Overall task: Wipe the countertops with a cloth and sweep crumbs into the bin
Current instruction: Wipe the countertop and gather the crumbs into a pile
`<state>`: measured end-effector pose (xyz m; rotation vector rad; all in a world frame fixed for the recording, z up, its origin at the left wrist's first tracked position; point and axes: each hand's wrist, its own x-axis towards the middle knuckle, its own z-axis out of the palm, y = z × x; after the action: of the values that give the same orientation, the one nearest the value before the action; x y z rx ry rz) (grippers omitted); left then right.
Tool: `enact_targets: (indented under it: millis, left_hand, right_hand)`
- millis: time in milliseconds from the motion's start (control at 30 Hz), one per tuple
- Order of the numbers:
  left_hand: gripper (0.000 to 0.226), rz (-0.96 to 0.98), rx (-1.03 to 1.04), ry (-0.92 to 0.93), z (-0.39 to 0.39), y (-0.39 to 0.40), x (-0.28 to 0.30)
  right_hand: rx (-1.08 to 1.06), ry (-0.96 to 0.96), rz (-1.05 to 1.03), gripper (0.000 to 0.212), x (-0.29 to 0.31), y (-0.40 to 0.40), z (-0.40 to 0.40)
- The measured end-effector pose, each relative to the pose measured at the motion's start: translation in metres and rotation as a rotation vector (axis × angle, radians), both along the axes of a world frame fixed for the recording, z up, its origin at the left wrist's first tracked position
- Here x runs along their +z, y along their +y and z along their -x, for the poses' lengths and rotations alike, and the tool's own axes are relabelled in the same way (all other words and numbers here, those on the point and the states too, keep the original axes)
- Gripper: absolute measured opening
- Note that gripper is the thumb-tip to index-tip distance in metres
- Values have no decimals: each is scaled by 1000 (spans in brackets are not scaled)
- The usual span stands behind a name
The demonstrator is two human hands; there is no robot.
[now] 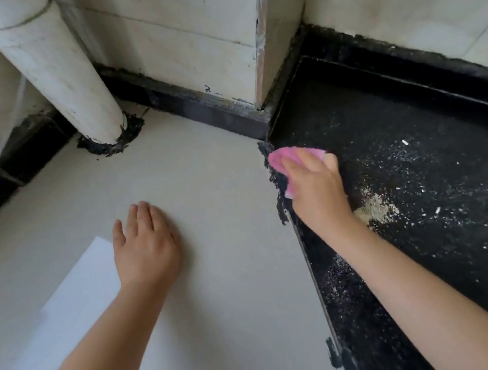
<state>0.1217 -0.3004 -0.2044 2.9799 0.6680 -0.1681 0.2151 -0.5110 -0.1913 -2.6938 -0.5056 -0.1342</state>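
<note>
Right hand presses crumpled pink cloth onto black speckled stone table, at its left edge near inner wall corner; fingers curled over cloth. White and tan crumbs scattered over black surface, densest pile just right of right wrist. Left hand lies flat, fingers straight, palm down on pale grey table, holding nothing, touching corner of white sheet. White plastic pipe rises from grey surface at back left. Small dark mark on tiled wall base, unreadable.
</note>
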Motion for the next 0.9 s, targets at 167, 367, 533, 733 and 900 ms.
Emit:
enact_targets:
  millis: [167,367,533,733,900]
  left_hand:
    - [52,-13,-61,34,0,-21,10]
    - [72,175,-182,-42,6,-60,9]
    - [60,112,-354,-108,1,-79,-12]
    - [48,44,-401,-163,7,-84,-19]
    - [48,67,-414,-115,5,-82,-20]
  right_hand:
    - [17,128,181,46,-12,9,-14]
    - [-276,169,41,48,3,-21,-28]
    - [18,38,145,47,-10,8,-47]
    - [-286,232,117,45,2,-34,-68]
    - [-122,53,81,50,16,-58,-15]
